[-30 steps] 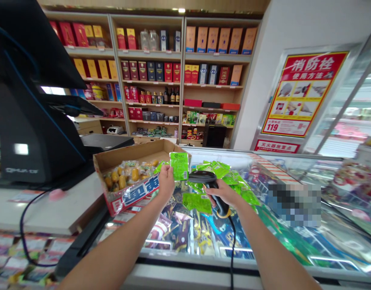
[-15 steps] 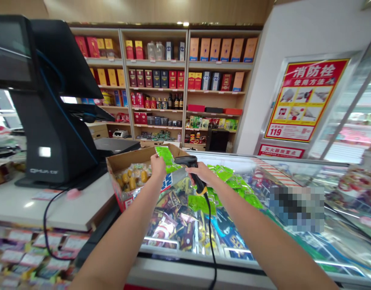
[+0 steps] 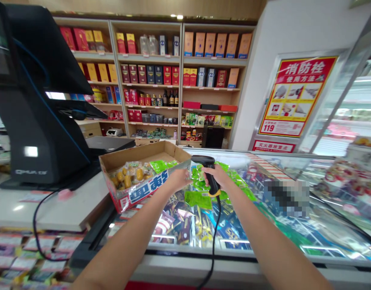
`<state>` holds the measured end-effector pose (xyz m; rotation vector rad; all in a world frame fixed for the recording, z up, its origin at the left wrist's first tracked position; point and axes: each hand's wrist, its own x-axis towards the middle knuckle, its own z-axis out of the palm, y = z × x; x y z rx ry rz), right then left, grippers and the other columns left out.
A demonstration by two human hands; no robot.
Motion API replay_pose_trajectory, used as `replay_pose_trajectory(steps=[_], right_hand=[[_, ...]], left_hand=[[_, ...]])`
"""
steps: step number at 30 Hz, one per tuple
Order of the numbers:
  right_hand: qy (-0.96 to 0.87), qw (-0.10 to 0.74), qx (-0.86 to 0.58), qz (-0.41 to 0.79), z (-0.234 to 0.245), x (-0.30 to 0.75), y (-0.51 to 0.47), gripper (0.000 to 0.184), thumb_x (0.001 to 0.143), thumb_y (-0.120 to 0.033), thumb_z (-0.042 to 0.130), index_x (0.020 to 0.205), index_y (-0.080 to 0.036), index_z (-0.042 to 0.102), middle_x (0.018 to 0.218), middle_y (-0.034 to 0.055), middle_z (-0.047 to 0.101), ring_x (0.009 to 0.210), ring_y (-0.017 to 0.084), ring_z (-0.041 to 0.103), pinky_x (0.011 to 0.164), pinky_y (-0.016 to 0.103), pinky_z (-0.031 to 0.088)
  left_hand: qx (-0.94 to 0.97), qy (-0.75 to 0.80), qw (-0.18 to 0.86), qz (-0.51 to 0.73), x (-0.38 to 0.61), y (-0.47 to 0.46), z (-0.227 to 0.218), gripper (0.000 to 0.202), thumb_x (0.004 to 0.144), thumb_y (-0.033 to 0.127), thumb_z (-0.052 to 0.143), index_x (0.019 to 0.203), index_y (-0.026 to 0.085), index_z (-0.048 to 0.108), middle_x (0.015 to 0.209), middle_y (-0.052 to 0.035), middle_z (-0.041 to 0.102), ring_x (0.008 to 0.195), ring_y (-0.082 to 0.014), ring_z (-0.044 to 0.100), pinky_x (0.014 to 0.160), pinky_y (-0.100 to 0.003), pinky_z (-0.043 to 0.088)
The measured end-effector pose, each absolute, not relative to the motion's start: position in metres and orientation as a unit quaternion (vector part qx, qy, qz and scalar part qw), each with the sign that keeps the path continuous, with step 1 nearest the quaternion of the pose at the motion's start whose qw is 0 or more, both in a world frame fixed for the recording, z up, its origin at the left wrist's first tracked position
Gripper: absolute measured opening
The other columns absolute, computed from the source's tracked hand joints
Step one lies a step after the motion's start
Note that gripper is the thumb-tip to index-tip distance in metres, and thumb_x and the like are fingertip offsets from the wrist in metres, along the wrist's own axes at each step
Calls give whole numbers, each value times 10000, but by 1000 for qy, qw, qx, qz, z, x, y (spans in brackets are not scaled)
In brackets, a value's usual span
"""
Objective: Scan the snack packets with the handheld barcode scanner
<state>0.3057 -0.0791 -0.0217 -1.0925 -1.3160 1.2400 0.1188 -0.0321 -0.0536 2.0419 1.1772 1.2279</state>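
My right hand (image 3: pixel 217 175) is closed round the grip of a black barcode scanner (image 3: pixel 206 161) with a yellow-edged base, held over the glass-topped counter. The scanner's head points left and its black cable hangs down toward the front edge. My left hand (image 3: pixel 178 179) is just left of the scanner, at the edge of the green snack packets (image 3: pixel 200 199) piled on the glass. Its fingers are blurred and partly hidden, so any hold on a packet is unclear. Left of it stands an open cardboard box (image 3: pixel 137 155) with yellow-brown packaged food (image 3: pixel 131 173) and green packets (image 3: pixel 162 165) inside.
A black checkout terminal (image 3: pixel 37 100) stands on the white counter (image 3: pixel 52 209) at left. Colourful packages show through the glass-topped case (image 3: pixel 258 237). Shelves of boxes and bottles (image 3: pixel 155 74) line the back wall. A red notice (image 3: pixel 297 96) hangs at right.
My left hand has let go of a green packet, now in the box, and moved right to the pile. My right hand has moved slightly right with the scanner. The view has shifted.
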Motion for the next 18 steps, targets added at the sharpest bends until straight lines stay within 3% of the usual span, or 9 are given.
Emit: replay_pose_trajectory(steps=[3, 7, 11, 15, 18], right_hand=[[-516, 520, -453, 508, -33, 323, -79, 262, 669, -370, 730, 614, -159, 585, 463, 3, 579, 371, 125, 520, 384, 268, 473], [-485, 555, -447, 507, -49, 330, -79, 273, 638, -385, 747, 644, -165, 585, 493, -6, 586, 386, 128, 528, 381, 270, 477], [-500, 538, -445, 511, -60, 331, -81, 293, 644, -410, 745, 662, -163, 588, 481, -10, 579, 376, 124, 522, 377, 262, 471], [-520, 510, -453, 515, -64, 333, -81, 295, 659, -417, 735, 691, -164, 584, 481, -13, 582, 370, 127, 528, 379, 262, 473], [-528, 504, -452, 513, -62, 334, -82, 296, 671, -422, 722, 711, -164, 583, 485, -13, 582, 372, 124, 527, 387, 259, 475]], left_hand=[[835, 407, 231, 288, 129, -43, -66, 358, 368, 323, 872, 631, 226, 648, 722, -67, 669, 740, -277, 635, 697, -337, 477], [851, 401, 220, 259, 131, -53, -80, 499, 253, 430, 878, 642, 226, 643, 786, -67, 674, 815, -298, 646, 702, -321, 482], [826, 393, 238, 327, 123, -46, -89, 548, 214, 342, 895, 702, 237, 670, 742, -37, 680, 688, -265, 655, 613, -307, 478], [782, 356, 299, 414, 108, -31, -88, 428, 302, 297, 889, 671, 229, 683, 631, -5, 662, 527, -201, 601, 505, -278, 435], [724, 389, 334, 462, 101, -25, -81, 357, 354, 307, 874, 613, 188, 659, 566, 11, 624, 514, -165, 566, 506, -256, 409]])
